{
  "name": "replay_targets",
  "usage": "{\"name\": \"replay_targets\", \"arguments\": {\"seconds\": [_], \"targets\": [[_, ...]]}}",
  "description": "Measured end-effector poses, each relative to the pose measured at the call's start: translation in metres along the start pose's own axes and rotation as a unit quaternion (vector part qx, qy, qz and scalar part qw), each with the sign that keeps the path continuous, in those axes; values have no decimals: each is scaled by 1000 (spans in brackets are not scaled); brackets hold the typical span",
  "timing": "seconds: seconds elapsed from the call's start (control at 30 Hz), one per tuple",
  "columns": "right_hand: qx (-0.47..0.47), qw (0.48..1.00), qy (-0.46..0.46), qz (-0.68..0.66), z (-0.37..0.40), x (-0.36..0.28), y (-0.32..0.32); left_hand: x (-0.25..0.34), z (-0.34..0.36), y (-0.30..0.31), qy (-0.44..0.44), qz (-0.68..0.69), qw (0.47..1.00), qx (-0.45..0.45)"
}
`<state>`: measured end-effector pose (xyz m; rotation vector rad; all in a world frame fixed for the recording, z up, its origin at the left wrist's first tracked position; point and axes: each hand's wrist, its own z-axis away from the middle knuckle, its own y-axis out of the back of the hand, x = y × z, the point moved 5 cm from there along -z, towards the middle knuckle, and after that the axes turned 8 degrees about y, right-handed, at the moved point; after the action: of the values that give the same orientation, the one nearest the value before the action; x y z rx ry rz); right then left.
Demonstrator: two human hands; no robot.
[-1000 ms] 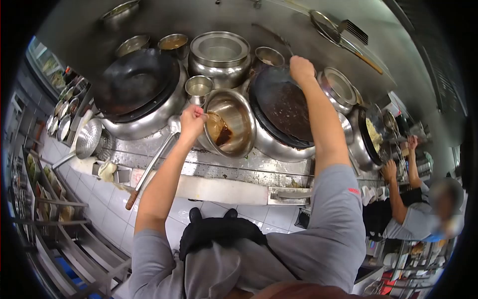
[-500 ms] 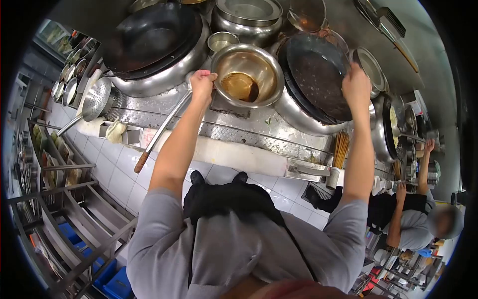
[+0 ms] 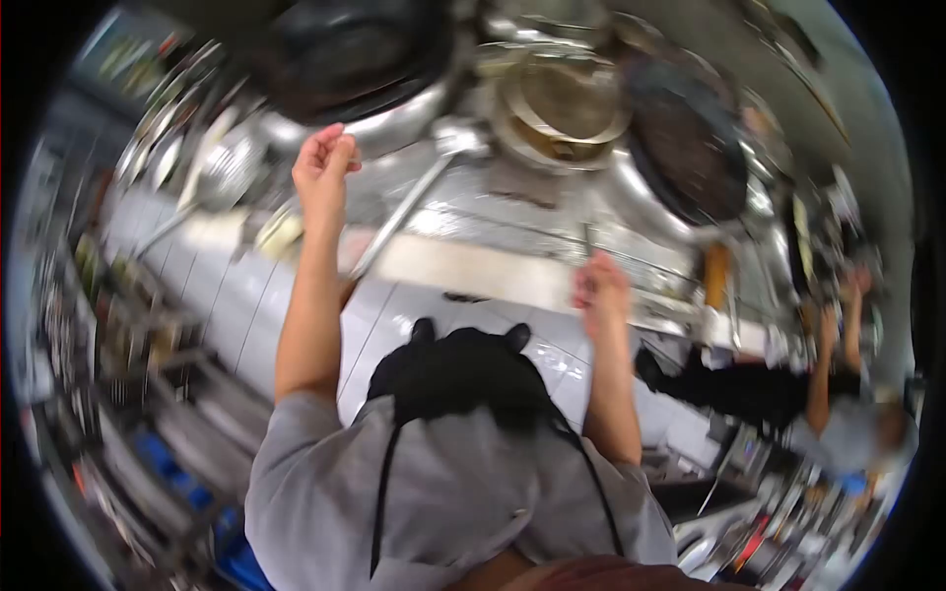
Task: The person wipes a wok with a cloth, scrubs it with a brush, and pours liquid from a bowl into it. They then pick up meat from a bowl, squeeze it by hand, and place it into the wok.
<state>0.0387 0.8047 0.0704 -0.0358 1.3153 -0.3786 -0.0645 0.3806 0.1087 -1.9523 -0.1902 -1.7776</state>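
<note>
My left hand (image 3: 325,163) is raised in front of the left wok (image 3: 360,44), fingers loosely bent and nothing seen in them. To its right, a ladle (image 3: 409,207) with a long metal handle lies across the stove top. My right hand (image 3: 601,286) hovers by the counter's front edge, its fingers curled and smeared by motion. Just above those fingertips is a small dark streak on the metal. Between the woks stands a metal bowl (image 3: 562,163) with brownish liquid, its rim blurred double. The right wok (image 3: 685,143) sits dark and tilted behind my right hand.
A perforated skimmer (image 3: 232,167) rests at left, near a crumpled cloth (image 3: 279,231). A brown bamboo brush (image 3: 717,276) stands at the counter's right end. Another person (image 3: 847,428) works at far right. Metal racks (image 3: 197,404) stand at lower left.
My left hand has let go of the bowl's rim and moved left. My right hand has left the right wok and come down toward me. The whole view has shifted and blurred.
</note>
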Motion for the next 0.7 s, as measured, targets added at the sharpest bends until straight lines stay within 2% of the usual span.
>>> {"name": "replay_targets", "arguments": {"seconds": [0.03, 0.07, 0.1, 0.13, 0.17, 0.23, 0.27, 0.3, 0.33, 0.37, 0.4, 0.43, 0.47, 0.5, 0.57, 0.6, 0.63, 0.67, 0.7], "targets": [[9, 996, 10, 88, 4, -5, 1, 18, 12, 45, -63, 23, 995, 70], [17, 987, 0, 159, 11, -18, -2, 23, 24, 95, -116, 39, 976, 179], [26, 972, 67, 223, 2, -13, 18, 18, 33, 141, -109, 59, 956, 267], [56, 860, 269, 430, 5, -38, 15, 10, 42, 187, -102, 83, 929, 346], [86, 663, 452, 591, 21, -58, -5, -7, 51, 229, -94, 110, 897, 417], [102, 757, 389, 515, 33, -80, -36, -76, 52, 298, -18, 103, 879, 465], [61, 806, 374, 454, 39, -84, -65, -116, 50, 311, 65, 69, 876, 472], [-23, 830, 355, 430, 44, -82, -98, -154, 51, 319, 148, 34, 869, 472], [-101, 846, 335, 402, 48, -78, -132, -175, 43, 317, 160, -156, 898, 379], [-201, 847, 288, 399, 57, -69, -172, -195, 37, 306, 162, -340, 888, 265], [-296, 838, 238, 392, 66, -57, -211, -212, 41, 304, 143, -371, 884, 246], [-357, 797, 250, 418, 73, -40, -241, -223, 49, 301, 125, -399, 879, 229], [-415, 750, 279, 433, 79, -21, -269, -234, 50, 304, 167, -513, 836, 101], [-462, 710, 288, 446, 83, -2, -292, -239, 54, 312, 200, -612, 765, -23], [-539, 657, 302, 431, 90, 44, -330, -223, 76, 317, 201, -571, 791, -87], [-563, 654, 268, 428, 94, 68, -345, -209, 94, 320, 341, -340, 873, -77], [-591, 671, 158, 418, 93, 101, -358, -171, 108, 308, 368, -245, 895, -67], [-603, 658, 133, 431, 100, 113, -374, -151, 113, 296, 348, -133, 923, -93], [-597, 643, 148, 456, 92, 163, -384, -142, 122, 289, 380, 29, 924, -43]]}}
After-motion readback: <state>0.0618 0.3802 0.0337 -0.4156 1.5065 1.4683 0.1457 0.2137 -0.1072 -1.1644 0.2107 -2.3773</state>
